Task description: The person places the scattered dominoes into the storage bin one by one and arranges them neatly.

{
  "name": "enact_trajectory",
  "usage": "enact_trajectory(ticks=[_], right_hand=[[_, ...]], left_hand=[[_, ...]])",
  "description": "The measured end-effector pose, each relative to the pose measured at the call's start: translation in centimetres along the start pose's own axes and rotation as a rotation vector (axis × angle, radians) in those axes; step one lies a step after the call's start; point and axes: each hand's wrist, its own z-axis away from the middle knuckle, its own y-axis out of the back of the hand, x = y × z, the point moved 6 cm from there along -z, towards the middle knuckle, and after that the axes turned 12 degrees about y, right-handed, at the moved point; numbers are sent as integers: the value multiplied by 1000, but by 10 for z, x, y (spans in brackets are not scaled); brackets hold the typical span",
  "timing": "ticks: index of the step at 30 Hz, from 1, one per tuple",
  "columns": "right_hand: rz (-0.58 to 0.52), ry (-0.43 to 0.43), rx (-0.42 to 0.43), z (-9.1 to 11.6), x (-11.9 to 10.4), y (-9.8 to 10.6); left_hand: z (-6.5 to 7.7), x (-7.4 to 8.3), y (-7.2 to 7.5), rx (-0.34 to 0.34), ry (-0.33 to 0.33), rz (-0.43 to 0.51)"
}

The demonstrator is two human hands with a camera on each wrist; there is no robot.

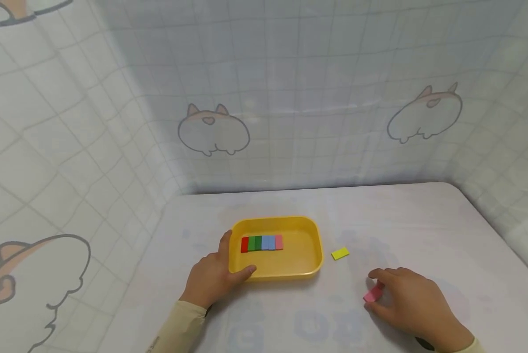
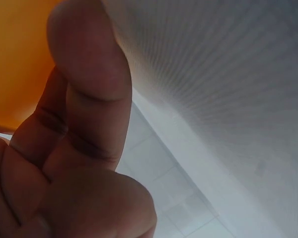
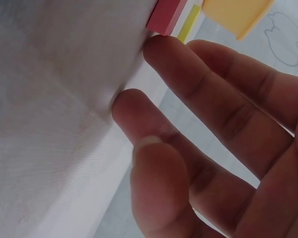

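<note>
A yellow tray (image 1: 286, 275) lies on the table. My left hand (image 1: 213, 277) rests at its near left corner, index finger along the left side and thumb at the front rim. Inside the tray, several coloured blocks (image 1: 261, 243) form a row: red, greens, blues and pink. My right hand (image 1: 416, 304) is low over the table at the right, thumb and fingers spread around a pink block (image 1: 372, 294). In the right wrist view, the pink block (image 3: 166, 15) lies just beyond a fingertip; the thumb is apart from it.
A yellow block (image 1: 340, 253) lies on the white table (image 1: 392, 215) between the tray and my right hand. Grid-patterned cloth (image 1: 317, 113) with cartoon animal drawings stands behind the table and along both sides.
</note>
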Motion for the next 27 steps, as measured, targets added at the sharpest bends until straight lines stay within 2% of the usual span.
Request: enact_trajectory(ticks=[7, 16, 21, 27], right_hand=[[-9, -9, -45, 2, -3, -5], [-8, 31, -16, -1, -6, -2], [-13, 8, -71, -5, -3, 0], [-3, 25, -144, -17, -4, 0]], left_hand=[[6, -7, -6, -27, 24, 14], [-1, -7, -5, -6, 8, 15], [-5, -4, -10, -30, -7, 19], [-6, -5, -8, -15, 7, 31]])
